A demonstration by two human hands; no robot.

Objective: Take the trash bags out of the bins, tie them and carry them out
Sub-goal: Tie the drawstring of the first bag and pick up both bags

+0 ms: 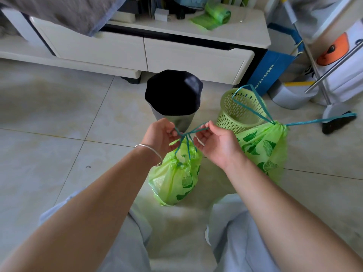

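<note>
A small green trash bag [174, 181] with a lime print stands on the floor between my knees. Its teal drawstring [187, 134] is crossed in a knot above the bag. My left hand [160, 137] pinches one end of the string and my right hand [214, 146] pinches the other, the two ends held apart. A second, fuller green bag [265, 148] sits to the right, its mouth drawn shut and its teal loops sticking up. Behind are a grey bin with a black liner [173, 95] and a green mesh bin [239, 112] with no bag in it.
A white TV cabinet [149, 50] runs along the back, with a roll of green bags [214, 15] on top. A blue paper bag [273, 69], a broom and dustpan [337, 118] and a metal rack stand at the right. Tiled floor stretches to the left.
</note>
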